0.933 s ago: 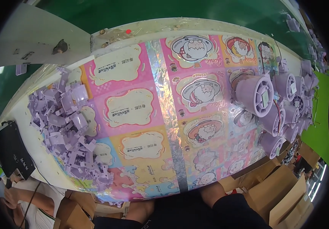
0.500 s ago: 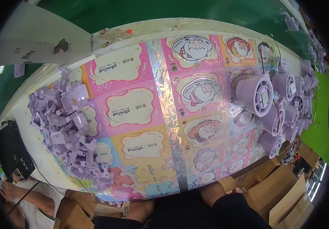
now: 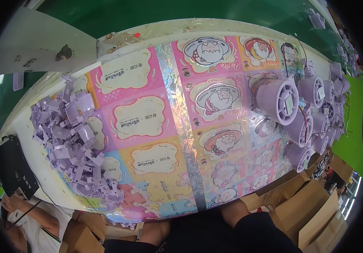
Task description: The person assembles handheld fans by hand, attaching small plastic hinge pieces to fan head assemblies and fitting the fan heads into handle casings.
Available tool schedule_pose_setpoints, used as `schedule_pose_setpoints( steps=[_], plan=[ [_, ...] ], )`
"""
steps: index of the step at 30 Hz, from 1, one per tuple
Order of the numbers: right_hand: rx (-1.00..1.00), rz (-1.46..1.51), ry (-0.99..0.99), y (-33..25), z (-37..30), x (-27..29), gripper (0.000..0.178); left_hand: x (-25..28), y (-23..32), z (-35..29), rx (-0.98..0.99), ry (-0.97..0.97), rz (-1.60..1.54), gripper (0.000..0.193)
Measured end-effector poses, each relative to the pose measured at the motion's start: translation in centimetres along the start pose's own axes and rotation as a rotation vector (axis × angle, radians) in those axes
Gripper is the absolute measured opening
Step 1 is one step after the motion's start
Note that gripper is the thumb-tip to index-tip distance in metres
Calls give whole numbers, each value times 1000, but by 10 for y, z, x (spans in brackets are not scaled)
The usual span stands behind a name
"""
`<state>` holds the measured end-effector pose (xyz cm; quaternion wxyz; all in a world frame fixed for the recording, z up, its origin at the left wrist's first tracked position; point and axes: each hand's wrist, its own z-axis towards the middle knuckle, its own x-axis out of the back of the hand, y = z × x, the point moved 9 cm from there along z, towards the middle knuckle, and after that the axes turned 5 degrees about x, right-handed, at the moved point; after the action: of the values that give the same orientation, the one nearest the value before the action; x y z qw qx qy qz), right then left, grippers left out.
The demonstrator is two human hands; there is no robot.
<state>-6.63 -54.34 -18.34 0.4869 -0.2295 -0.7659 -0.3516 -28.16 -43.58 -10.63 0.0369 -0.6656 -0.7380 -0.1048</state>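
Observation:
Neither of my hands shows. Only two patches of bare skin (image 3: 153, 232) beside dark fabric (image 3: 263, 234) appear below the table's near edge, and I cannot tell whether they are arms or legs. On the left of the table lies a heap of small lilac plastic parts (image 3: 69, 145). To the right stand several round lilac fan housings (image 3: 279, 101) with ribbed faces and thin red and black wires. Between them a colourful cartoon-printed sheet (image 3: 141, 116) covers the tabletop, crossed by a strip of shiny silver tape (image 3: 174, 95).
At the far left are a white panel (image 3: 46, 38) and a black flat device (image 3: 13, 166) with a cable. A co-worker's hand (image 3: 12, 203) is near that device. Cardboard boxes (image 3: 289, 200) sit below the near edge. Beyond the table runs a green surface (image 3: 181, 10).
The view has shifted slightly, so the table's contents sit a little further left and up in the picture. The parts and housings keep their places on the table.

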Motion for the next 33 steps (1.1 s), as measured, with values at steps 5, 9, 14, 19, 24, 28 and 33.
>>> schedule_pose_setpoints(
  steps=[5, 9, 14, 19, 24, 28, 33],
  plan=[
    [-1, -78, -20, -14, -30, 6, 43, -22, -25, 16, -98, 178, -30, 52],
    [-11, -149, -34, -30, -44, 12, 43, -54, -96, -23, -162, 342, -125, 51],
    [-5, -266, 9, 12, 13, 3, 43, 14, 31, 68, -222, 602, -279, 50],
    [-33, -390, 2, 28, 32, 6, 43, 50, 25, 79, -336, 830, -416, 50],
    [-47, -468, -22, -7, -5, 16, 42, 90, -32, 76, -426, 1013, -548, 49],
    [-281, 1421, -180, 51, 56, 98, 38, 91, -111, 19, -572, 1221, -1172, 31],
    [-133, 1497, 658, 150, 14, 241, 12, 135, -123, -127, -558, 1816, -1029, 11]
  ],
)
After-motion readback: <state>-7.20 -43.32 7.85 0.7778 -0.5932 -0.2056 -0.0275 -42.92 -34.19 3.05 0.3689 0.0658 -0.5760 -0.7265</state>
